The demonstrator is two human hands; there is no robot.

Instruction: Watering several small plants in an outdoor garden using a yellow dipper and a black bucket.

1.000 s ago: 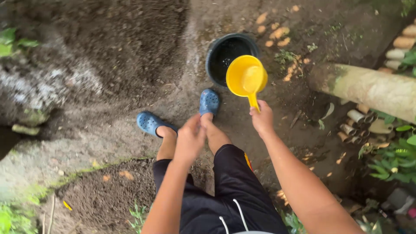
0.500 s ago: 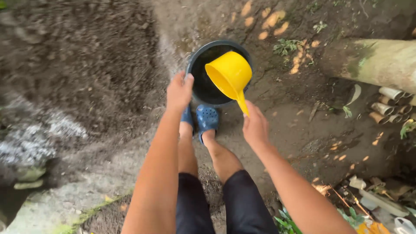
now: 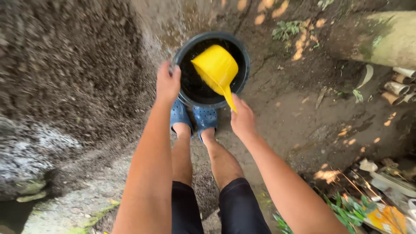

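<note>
A black bucket point(image 3: 243, 52) stands on the dirt ground just beyond my feet in blue clogs point(image 3: 205, 118). My right hand point(image 3: 242, 119) grips the handle of a yellow dipper point(image 3: 216, 69), whose bowl is tipped down inside the bucket. My left hand point(image 3: 167, 82) rests on the bucket's left rim, fingers curled over the edge. The bucket's inside is dark; I cannot tell what it holds.
A mound of dark soil point(image 3: 73, 65) rises at the left. A thick pale trunk point(image 3: 381, 37) lies at the upper right with cut bamboo tubes point(image 3: 401, 86) beside it. Litter and green plants point(image 3: 372, 203) crowd the lower right corner.
I have stepped up to the bucket and brought my feet together. My left hand reached out to its rim, and the dipper dropped from above the bucket into it.
</note>
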